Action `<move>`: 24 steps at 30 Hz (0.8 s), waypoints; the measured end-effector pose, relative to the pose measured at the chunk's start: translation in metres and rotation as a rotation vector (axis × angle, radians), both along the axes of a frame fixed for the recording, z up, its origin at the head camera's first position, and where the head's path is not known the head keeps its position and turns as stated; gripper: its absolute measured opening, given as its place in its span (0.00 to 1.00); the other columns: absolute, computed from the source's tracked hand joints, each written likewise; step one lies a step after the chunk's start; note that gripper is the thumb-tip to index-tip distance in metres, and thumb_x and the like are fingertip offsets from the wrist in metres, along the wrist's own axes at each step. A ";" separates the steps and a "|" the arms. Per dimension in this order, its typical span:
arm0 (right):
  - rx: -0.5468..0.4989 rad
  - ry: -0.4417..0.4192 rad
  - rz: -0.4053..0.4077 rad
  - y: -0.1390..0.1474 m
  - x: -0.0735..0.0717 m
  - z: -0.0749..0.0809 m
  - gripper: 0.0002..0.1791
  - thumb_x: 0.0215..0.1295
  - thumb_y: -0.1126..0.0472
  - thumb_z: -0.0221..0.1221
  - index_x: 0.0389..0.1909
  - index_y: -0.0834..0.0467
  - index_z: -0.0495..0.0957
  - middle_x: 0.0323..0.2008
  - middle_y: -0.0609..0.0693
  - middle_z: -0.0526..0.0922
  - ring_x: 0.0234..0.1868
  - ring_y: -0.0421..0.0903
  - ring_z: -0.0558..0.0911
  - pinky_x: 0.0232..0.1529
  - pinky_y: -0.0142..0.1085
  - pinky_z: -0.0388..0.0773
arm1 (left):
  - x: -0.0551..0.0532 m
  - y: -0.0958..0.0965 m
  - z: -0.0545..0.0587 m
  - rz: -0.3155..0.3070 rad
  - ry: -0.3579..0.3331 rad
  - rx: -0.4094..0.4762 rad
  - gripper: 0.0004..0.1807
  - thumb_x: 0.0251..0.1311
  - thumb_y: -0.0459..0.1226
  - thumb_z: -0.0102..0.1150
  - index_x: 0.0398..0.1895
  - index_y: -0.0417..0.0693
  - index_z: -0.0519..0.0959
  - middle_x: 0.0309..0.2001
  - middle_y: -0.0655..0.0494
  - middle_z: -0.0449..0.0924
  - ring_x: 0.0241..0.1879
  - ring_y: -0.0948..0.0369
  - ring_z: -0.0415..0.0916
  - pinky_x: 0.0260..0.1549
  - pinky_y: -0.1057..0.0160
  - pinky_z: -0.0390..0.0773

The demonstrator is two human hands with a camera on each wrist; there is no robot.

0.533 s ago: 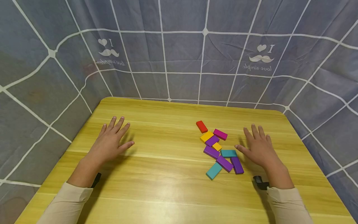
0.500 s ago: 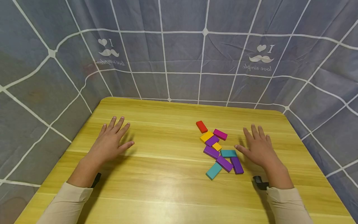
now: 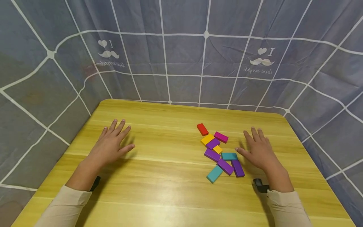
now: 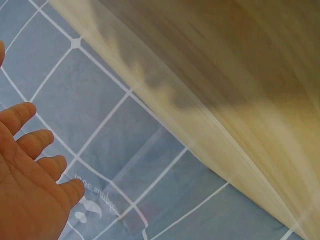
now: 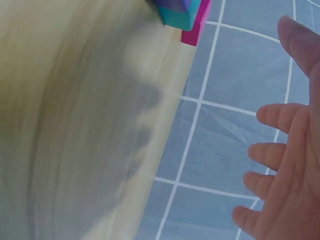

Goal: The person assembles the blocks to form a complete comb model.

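Observation:
My left hand is held over the left part of the table, fingers spread and holding nothing. On the other side my right hand hovers the same way, its thumb close to a teal block. Left of that hand lies a loose cluster of blocks: a red block, a magenta block, a yellow block, a smaller-looking yellow block, a second teal block and several purple blocks. In the right wrist view the magenta block shows at the top edge.
The wood-grain table has rounded far corners. A grey curtain with white grid lines stands behind it and along both sides. A black wrist mount juts from below the right wrist.
In the head view everything has shifted slightly left and a little down together. Both hands keep their pose, and the blocks keep their arrangement.

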State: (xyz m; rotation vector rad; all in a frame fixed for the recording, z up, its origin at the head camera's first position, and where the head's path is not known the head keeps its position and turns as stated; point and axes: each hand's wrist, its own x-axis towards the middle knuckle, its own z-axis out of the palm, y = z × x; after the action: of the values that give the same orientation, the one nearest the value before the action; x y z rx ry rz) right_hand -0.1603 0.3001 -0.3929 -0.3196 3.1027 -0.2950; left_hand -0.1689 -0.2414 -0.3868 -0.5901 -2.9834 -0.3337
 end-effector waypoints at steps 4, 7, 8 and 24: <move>-0.031 0.009 0.023 -0.002 -0.001 0.001 0.48 0.67 0.39 0.58 0.74 0.69 0.55 0.73 0.75 0.46 0.73 0.74 0.42 0.67 0.69 0.44 | 0.001 -0.002 0.000 -0.011 -0.003 0.034 0.42 0.67 0.56 0.56 0.75 0.39 0.59 0.76 0.34 0.46 0.75 0.37 0.36 0.67 0.31 0.43; -0.045 0.018 0.038 -0.003 -0.003 0.001 0.48 0.66 0.42 0.61 0.73 0.69 0.56 0.73 0.75 0.47 0.73 0.74 0.45 0.67 0.68 0.47 | -0.002 -0.003 -0.001 -0.023 -0.005 0.067 0.42 0.67 0.56 0.57 0.75 0.39 0.60 0.76 0.34 0.47 0.75 0.37 0.37 0.67 0.31 0.45; -0.050 0.020 0.041 -0.003 -0.003 0.001 0.48 0.65 0.42 0.62 0.73 0.69 0.56 0.73 0.75 0.48 0.73 0.74 0.45 0.67 0.68 0.48 | -0.003 -0.002 -0.002 -0.029 -0.005 0.078 0.42 0.67 0.56 0.57 0.74 0.39 0.61 0.76 0.34 0.48 0.75 0.37 0.38 0.67 0.31 0.46; -0.217 -0.017 0.073 -0.015 -0.017 -0.003 0.42 0.66 0.49 0.64 0.72 0.68 0.60 0.70 0.72 0.59 0.70 0.72 0.58 0.66 0.66 0.56 | -0.040 0.027 -0.005 -0.055 -0.054 0.254 0.38 0.67 0.50 0.60 0.73 0.38 0.63 0.74 0.36 0.56 0.74 0.38 0.46 0.68 0.35 0.52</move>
State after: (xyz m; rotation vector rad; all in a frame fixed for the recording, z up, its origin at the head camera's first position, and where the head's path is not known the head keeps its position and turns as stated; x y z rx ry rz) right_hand -0.1771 0.2846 -0.3963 -0.4292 3.0375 -0.6307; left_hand -0.2085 -0.2149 -0.3917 -0.6441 -2.9117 -0.7301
